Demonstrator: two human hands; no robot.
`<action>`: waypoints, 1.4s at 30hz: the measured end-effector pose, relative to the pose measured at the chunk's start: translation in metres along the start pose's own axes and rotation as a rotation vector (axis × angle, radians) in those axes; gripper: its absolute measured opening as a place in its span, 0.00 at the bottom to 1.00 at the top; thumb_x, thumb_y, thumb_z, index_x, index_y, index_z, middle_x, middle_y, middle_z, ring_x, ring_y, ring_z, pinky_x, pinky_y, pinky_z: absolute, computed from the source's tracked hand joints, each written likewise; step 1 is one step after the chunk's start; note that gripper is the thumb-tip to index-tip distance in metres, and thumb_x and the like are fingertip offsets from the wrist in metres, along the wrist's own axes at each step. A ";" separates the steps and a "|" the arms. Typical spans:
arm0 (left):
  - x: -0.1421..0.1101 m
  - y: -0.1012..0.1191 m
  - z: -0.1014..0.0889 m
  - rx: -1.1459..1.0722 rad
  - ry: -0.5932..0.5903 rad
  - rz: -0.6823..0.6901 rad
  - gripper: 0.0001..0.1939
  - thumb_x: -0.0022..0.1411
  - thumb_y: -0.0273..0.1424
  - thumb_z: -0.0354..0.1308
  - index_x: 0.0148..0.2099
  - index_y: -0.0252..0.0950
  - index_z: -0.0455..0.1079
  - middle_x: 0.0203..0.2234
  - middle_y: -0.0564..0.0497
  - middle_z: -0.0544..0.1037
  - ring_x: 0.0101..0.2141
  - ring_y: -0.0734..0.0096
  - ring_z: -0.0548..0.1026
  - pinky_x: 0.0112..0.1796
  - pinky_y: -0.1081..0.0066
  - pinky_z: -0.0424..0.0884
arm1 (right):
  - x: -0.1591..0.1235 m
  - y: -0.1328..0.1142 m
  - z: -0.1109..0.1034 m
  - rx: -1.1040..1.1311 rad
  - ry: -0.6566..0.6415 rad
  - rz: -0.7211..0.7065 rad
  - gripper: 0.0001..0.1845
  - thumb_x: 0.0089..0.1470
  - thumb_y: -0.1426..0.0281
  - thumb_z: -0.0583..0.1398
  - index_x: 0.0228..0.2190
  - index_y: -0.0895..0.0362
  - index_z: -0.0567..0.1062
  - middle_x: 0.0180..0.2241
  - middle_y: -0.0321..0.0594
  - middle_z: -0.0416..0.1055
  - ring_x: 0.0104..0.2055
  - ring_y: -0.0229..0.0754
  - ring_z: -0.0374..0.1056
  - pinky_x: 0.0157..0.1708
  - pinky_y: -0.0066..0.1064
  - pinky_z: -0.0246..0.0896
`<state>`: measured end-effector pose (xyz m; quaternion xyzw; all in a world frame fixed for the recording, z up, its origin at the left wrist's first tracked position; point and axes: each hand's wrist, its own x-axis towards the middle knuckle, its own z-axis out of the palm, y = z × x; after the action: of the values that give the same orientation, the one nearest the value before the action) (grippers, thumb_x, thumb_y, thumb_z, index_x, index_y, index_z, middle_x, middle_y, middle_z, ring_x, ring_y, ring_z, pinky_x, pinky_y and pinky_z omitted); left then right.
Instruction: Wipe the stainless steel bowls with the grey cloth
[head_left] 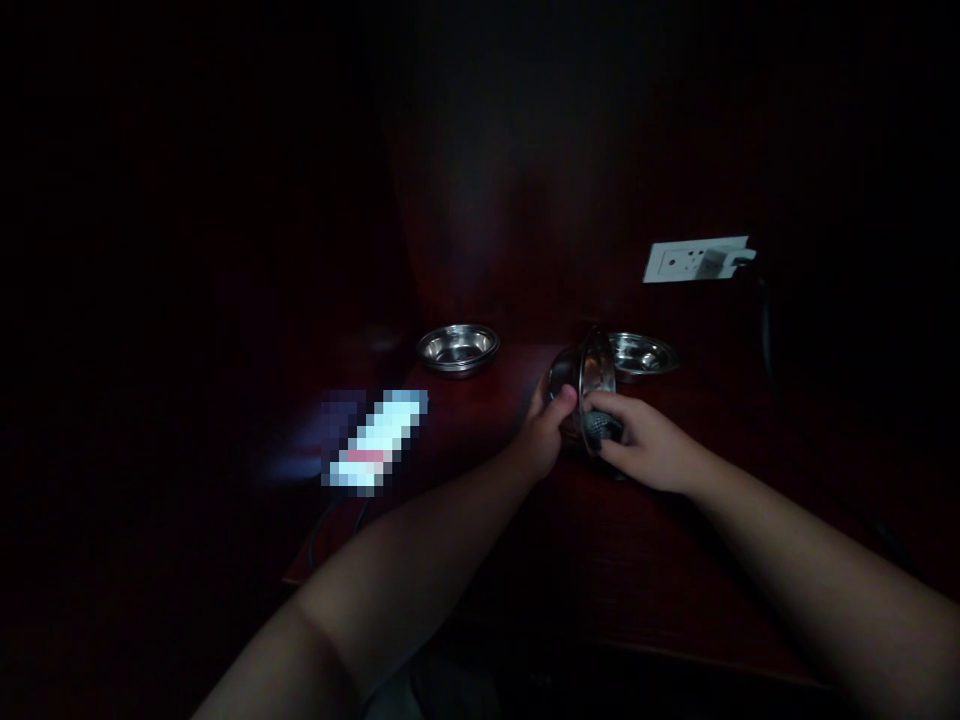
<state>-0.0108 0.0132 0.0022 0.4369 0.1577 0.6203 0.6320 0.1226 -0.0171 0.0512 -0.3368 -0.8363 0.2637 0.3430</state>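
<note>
My left hand (551,430) is closed around the outside of a shiny steel bowl (598,365), thumb in front. The bowl is tipped on its side with its opening turned to the right. My right hand (649,440) pinches a dark, mesh-patterned cloth or pad (601,428) at the bowl's opening; its exact kind is hard to tell in the dim light. Behind my right hand another steel bowl (643,354) sits upright on the dark red table (517,530). To the left, what seems to be a small stack of steel bowls (459,350) stands upright.
A lit phone-like screen (379,440), blurred by pixels, lies at the table's left side, with thin cables (330,520) below it. On the back wall is a white socket plate (696,260) with a plug in it; its cable (766,325) hangs down at the right. Surroundings are very dark.
</note>
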 end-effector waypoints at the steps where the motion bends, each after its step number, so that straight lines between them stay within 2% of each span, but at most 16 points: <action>1: 0.000 0.000 0.001 0.001 -0.001 0.000 0.29 0.51 0.48 0.62 0.52 0.39 0.67 0.46 0.47 0.75 0.48 0.59 0.72 0.50 0.60 0.65 | 0.000 -0.001 0.000 0.056 -0.010 0.017 0.07 0.45 0.77 0.55 0.29 0.56 0.68 0.25 0.34 0.66 0.26 0.38 0.62 0.26 0.29 0.58; 9: 0.000 -0.001 0.001 -0.007 0.006 -0.055 0.30 0.49 0.50 0.63 0.49 0.39 0.69 0.45 0.47 0.76 0.46 0.58 0.73 0.48 0.59 0.66 | 0.000 -0.003 0.005 0.338 0.009 0.026 0.07 0.45 0.76 0.60 0.31 0.57 0.70 0.26 0.33 0.65 0.26 0.36 0.60 0.26 0.28 0.58; 16: -0.002 -0.001 0.000 -0.009 0.034 -0.094 0.28 0.49 0.49 0.63 0.47 0.38 0.69 0.44 0.47 0.76 0.46 0.57 0.73 0.49 0.58 0.65 | 0.000 -0.003 0.007 0.388 0.054 0.005 0.08 0.44 0.78 0.61 0.28 0.57 0.69 0.24 0.31 0.65 0.25 0.34 0.59 0.25 0.26 0.57; 22: -0.002 0.001 0.002 -0.007 0.040 -0.092 0.28 0.49 0.49 0.63 0.49 0.38 0.69 0.46 0.46 0.76 0.48 0.57 0.73 0.49 0.58 0.65 | 0.000 -0.001 0.008 0.247 0.074 -0.018 0.07 0.45 0.78 0.58 0.30 0.56 0.69 0.26 0.33 0.68 0.27 0.36 0.63 0.28 0.28 0.60; 25: -0.001 -0.001 0.000 -0.007 0.022 -0.069 0.26 0.52 0.48 0.61 0.49 0.39 0.69 0.48 0.46 0.75 0.49 0.57 0.72 0.50 0.59 0.65 | 0.000 0.003 0.008 0.107 0.105 -0.011 0.13 0.43 0.79 0.57 0.34 0.56 0.70 0.29 0.35 0.70 0.29 0.39 0.65 0.30 0.31 0.62; 28: 0.000 -0.002 -0.003 -0.014 -0.002 -0.049 0.24 0.55 0.48 0.59 0.48 0.38 0.69 0.49 0.46 0.74 0.51 0.58 0.71 0.52 0.59 0.64 | 0.000 0.006 0.007 -0.015 0.168 -0.056 0.19 0.40 0.81 0.56 0.37 0.56 0.71 0.34 0.39 0.71 0.36 0.43 0.68 0.37 0.35 0.63; 31: 0.000 -0.003 -0.004 -0.018 -0.021 -0.060 0.24 0.55 0.49 0.58 0.47 0.36 0.69 0.48 0.45 0.74 0.50 0.57 0.71 0.52 0.58 0.64 | 0.000 0.005 0.007 -0.018 0.228 -0.154 0.21 0.41 0.82 0.55 0.39 0.55 0.70 0.41 0.42 0.71 0.44 0.47 0.68 0.45 0.40 0.63; 34: -0.001 -0.002 -0.002 -0.013 -0.017 -0.082 0.25 0.55 0.49 0.58 0.47 0.36 0.69 0.47 0.45 0.74 0.51 0.57 0.70 0.52 0.58 0.63 | -0.001 0.001 0.007 0.001 0.267 -0.221 0.21 0.43 0.80 0.56 0.40 0.54 0.71 0.45 0.44 0.72 0.49 0.49 0.68 0.49 0.42 0.62; 38: -0.002 0.001 0.002 -0.021 -0.015 -0.095 0.27 0.53 0.49 0.60 0.47 0.35 0.69 0.46 0.45 0.74 0.52 0.56 0.69 0.53 0.58 0.62 | -0.002 0.000 0.008 -0.037 0.305 -0.246 0.21 0.44 0.77 0.57 0.43 0.54 0.71 0.48 0.45 0.72 0.51 0.51 0.68 0.52 0.44 0.61; 42: -0.003 0.002 0.005 -0.026 -0.017 -0.112 0.28 0.52 0.50 0.60 0.49 0.36 0.69 0.46 0.45 0.75 0.51 0.54 0.70 0.52 0.57 0.63 | -0.002 0.005 0.008 -0.126 0.321 -0.258 0.23 0.44 0.78 0.56 0.45 0.54 0.71 0.52 0.46 0.69 0.55 0.51 0.65 0.56 0.45 0.59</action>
<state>-0.0092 0.0083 0.0057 0.4244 0.1684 0.5822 0.6727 0.1196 -0.0170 0.0415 -0.2856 -0.8219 0.1080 0.4809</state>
